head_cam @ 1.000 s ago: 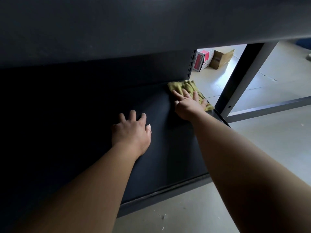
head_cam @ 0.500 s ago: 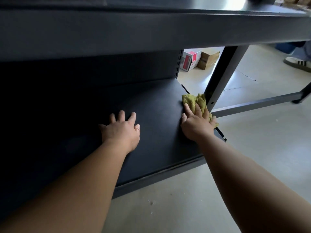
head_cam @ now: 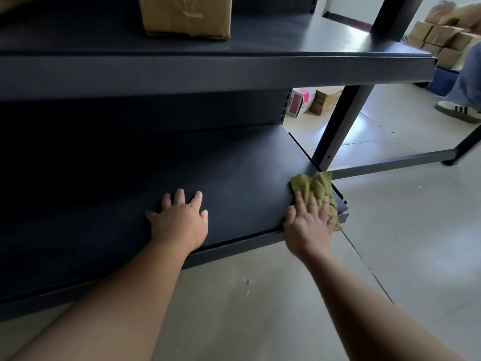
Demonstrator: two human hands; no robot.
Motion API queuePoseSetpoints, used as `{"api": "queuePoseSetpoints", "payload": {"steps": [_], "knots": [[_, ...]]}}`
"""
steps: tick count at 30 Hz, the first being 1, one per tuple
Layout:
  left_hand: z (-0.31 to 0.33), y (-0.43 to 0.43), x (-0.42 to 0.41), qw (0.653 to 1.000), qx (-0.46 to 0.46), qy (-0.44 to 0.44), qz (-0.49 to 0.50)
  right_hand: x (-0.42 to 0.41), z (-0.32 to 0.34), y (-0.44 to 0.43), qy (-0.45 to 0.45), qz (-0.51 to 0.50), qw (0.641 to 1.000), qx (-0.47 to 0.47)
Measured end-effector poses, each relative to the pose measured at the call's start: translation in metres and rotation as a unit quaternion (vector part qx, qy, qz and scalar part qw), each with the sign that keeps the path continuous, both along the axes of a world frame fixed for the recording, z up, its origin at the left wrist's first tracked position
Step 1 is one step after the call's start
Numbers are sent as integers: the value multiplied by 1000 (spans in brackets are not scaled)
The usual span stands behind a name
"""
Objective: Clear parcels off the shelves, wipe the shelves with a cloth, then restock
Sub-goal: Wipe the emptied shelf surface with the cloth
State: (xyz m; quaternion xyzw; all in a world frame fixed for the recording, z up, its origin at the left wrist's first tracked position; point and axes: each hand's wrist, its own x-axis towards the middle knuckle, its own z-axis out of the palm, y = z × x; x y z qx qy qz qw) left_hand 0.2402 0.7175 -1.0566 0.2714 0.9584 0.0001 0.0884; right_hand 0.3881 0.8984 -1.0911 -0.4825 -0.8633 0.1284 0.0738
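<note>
Storeroom or stockroom, dark metal shelving with slotted upright, cardboard box on the upper shelf, stack of brown boxes at the far right, red-and-white carton and brown carton on bare concrete floor.

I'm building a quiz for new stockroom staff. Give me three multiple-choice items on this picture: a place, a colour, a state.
1. Where is the cloth?
A. on the upper shelf
B. at the right front corner of the bottom shelf
C. on the floor

2. What colour is the cloth?
A. blue
B. white
C. yellow-green

3. What is the left hand doing?
A. resting flat on the bottom shelf, holding nothing
B. gripping a cardboard box
C. pinching the cloth

Answers: 1 B, the right hand presses it there; 2 C, its folds show yellow-green; 3 A, it lies spread on the dark surface.
</note>
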Motion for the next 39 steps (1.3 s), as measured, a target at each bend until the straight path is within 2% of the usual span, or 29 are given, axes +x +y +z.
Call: {"api": "queuePoseSetpoints", "payload": {"steps": [7, 12, 14, 17, 24, 31, 36, 39], "knots": [[2, -32, 16, 1000, 17, 3, -1, -21, 0, -89, 9, 162, 987, 13], [6, -50, 17, 1000, 12, 4, 5, -18, 7, -88, -10, 271, 962, 35], [9, -55, 14, 1000, 9, 2, 5, -21, 10, -66, -26, 259, 964, 55], [10, -62, 11, 1000, 7, -1, -5, -37, 16, -29, -52, 189, 981, 11], [-1, -71, -5, 996, 23, 78, -36, -93, 16, 2, -95, 133, 985, -52], [-9, -72, -17, 994, 40, 94, -41, -133, 18, -43, -93, 268, 959, -17], [-7, -69, -11, 995, 45, 85, -26, -87, 18, -74, -61, 382, 921, 32], [-2, -58, 2, 993, 58, 87, -48, -49, 18, -66, -27, 396, 917, 43]]}}
